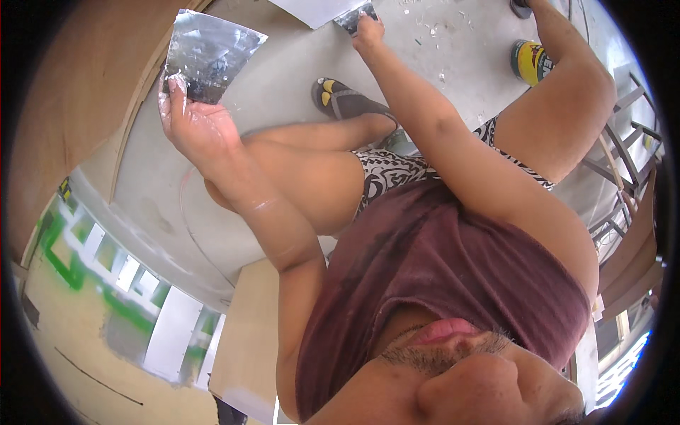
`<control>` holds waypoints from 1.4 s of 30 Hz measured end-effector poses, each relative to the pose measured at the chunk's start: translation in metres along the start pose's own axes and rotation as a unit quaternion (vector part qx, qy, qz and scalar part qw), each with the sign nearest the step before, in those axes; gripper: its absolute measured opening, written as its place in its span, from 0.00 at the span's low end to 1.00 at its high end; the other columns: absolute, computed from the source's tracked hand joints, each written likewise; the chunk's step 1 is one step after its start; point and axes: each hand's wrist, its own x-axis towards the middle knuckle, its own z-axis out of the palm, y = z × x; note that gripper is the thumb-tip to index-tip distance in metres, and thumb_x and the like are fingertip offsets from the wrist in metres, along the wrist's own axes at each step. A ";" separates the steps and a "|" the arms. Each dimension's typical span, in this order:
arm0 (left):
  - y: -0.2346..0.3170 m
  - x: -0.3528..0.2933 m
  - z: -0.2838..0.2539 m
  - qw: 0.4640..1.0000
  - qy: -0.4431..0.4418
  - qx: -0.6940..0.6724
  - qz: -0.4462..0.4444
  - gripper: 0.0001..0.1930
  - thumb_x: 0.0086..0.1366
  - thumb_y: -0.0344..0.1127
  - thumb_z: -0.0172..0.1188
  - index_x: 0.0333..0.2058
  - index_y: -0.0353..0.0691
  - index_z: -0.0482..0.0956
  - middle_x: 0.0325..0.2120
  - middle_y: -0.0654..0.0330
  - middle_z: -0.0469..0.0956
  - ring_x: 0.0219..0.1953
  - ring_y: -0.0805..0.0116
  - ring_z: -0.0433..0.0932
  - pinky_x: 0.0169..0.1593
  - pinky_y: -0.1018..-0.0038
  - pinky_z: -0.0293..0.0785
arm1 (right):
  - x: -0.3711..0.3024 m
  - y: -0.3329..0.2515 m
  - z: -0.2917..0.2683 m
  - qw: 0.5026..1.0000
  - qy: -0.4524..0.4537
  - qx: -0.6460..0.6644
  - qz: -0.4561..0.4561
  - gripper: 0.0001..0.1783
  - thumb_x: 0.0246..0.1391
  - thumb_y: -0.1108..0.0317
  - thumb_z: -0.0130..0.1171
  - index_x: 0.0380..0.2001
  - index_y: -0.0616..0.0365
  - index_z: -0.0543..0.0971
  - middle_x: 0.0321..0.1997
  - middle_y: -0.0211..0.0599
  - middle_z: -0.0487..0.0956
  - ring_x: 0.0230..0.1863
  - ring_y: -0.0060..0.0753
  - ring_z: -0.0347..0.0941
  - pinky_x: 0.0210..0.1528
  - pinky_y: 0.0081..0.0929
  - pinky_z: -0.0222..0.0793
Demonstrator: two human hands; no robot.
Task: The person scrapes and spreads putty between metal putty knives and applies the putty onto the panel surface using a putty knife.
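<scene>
My left hand [202, 127], with white paste on its fingers and palm, grips a broad flat metal scraper blade [212, 57] by its near edge. White smears cover the blade's shiny face, which is turned up toward me. Reaching forward, my right hand [370, 34] is closed on a smaller putty knife [350, 20]; its dark metal blade lies at the edge of a white panel [312, 8]. Whether the blade presses on the panel or sits just over it, I cannot tell.
White crumbs dot the grey floor [283, 78]. A yellow and green tub [528, 62] stands beyond my right thigh. Brown boards [78, 92] rise along the left. A sandalled foot [347, 99] rests ahead; dark metal frames [623, 156] stand at the right.
</scene>
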 end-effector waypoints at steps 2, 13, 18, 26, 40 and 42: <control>0.000 0.000 0.000 1.000 0.003 -0.001 -0.013 0.14 0.63 0.30 0.59 0.46 0.33 0.71 0.43 0.55 0.74 0.46 0.65 0.72 0.51 0.68 0.68 | -0.006 0.003 0.023 1.000 0.021 0.003 -0.011 0.22 0.55 0.80 0.50 0.55 0.64 0.69 0.42 0.37 0.76 0.37 0.31 0.74 0.41 0.29 0.72; 0.000 0.003 -0.001 1.000 0.012 0.010 0.002 0.14 0.64 0.30 0.58 0.46 0.32 0.70 0.44 0.54 0.73 0.48 0.63 0.72 0.52 0.66 0.67 | -0.090 0.033 0.013 0.946 -0.091 -0.241 -0.195 0.26 0.57 0.74 0.51 0.60 0.56 0.69 0.55 0.46 0.74 0.54 0.41 0.71 0.58 0.31 0.64; 0.000 0.001 -0.004 1.000 0.001 -0.006 0.003 0.14 0.65 0.30 0.56 0.47 0.32 0.70 0.44 0.54 0.73 0.48 0.62 0.72 0.53 0.64 0.67 | -0.034 0.024 -0.013 0.998 0.007 -0.062 0.017 0.14 0.59 0.75 0.52 0.49 0.59 0.71 0.43 0.39 0.76 0.39 0.35 0.75 0.41 0.30 0.74; 0.004 -0.005 0.004 1.000 0.007 -0.014 -0.001 0.11 0.65 0.30 0.56 0.45 0.32 0.71 0.42 0.56 0.74 0.46 0.66 0.73 0.51 0.68 0.68 | -0.055 0.034 0.045 0.997 0.036 0.003 0.064 0.16 0.57 0.77 0.50 0.50 0.57 0.72 0.37 0.33 0.76 0.35 0.29 0.75 0.36 0.29 0.73; 0.004 -0.003 0.001 0.999 0.021 -0.025 -0.009 0.11 0.64 0.30 0.58 0.44 0.33 0.72 0.41 0.57 0.75 0.44 0.66 0.74 0.49 0.69 0.69 | -0.027 0.034 0.013 0.996 0.056 0.006 0.065 0.13 0.59 0.76 0.52 0.48 0.56 0.71 0.42 0.36 0.77 0.39 0.36 0.76 0.37 0.38 0.77; 0.003 -0.002 0.001 0.999 -0.005 -0.031 -0.009 0.11 0.64 0.30 0.58 0.44 0.33 0.72 0.41 0.57 0.75 0.44 0.66 0.74 0.49 0.68 0.69 | -0.022 0.032 0.028 0.998 0.052 0.017 0.034 0.15 0.58 0.73 0.54 0.49 0.53 0.70 0.43 0.36 0.77 0.38 0.36 0.77 0.36 0.38 0.77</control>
